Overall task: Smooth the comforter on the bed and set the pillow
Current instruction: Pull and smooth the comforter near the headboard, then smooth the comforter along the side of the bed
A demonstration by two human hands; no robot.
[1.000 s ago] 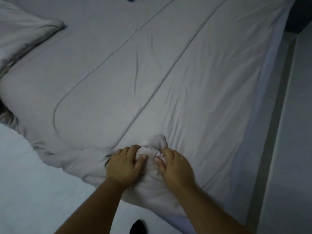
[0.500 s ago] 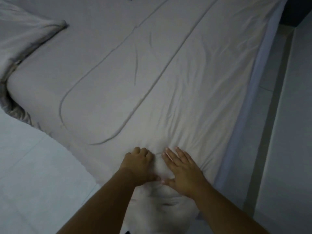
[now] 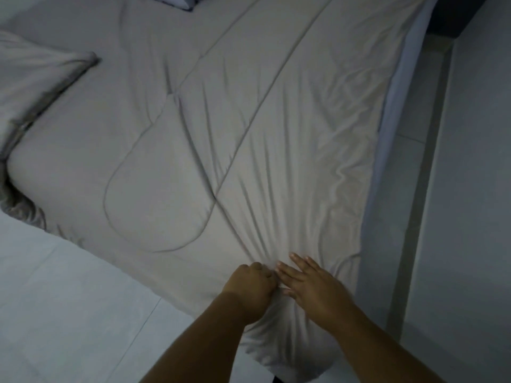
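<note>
Comforter: the pale grey comforter point(image 3: 249, 134) lies spread over the bed and fills most of the frame; its near corner point(image 3: 290, 352) droops over the bed's corner at the lower centre.
Creases: long folds fan out from the spot where the two hands meet and run toward the upper right of the frame.
Stitching: a curved quilting seam point(image 3: 110, 189) loops through the left centre.
Left hand: the left hand point(image 3: 250, 288) sits at the lower centre, its fingers curled under into the cloth, gripping a bunch of the comforter.
Right hand: the right hand point(image 3: 312, 288) lies just beside the left, touching it, palm down on the comforter; its fingers point(image 3: 300, 262) are straight and spread, holding nothing.
Turned-back part: at the upper left a thick part of the comforter point(image 3: 41, 78) is doubled over, showing a darker edge.
Pillow: a dark bluish pillow corner point(image 3: 177, 1) peeks in at the top edge, well apart from the hands; most of it is cut off.
Bed edge: a bluish strip of the bed point(image 3: 392, 134) shows along the comforter's right side.
Floor: pale tiled floor point(image 3: 69, 313) at the lower left.
</note>
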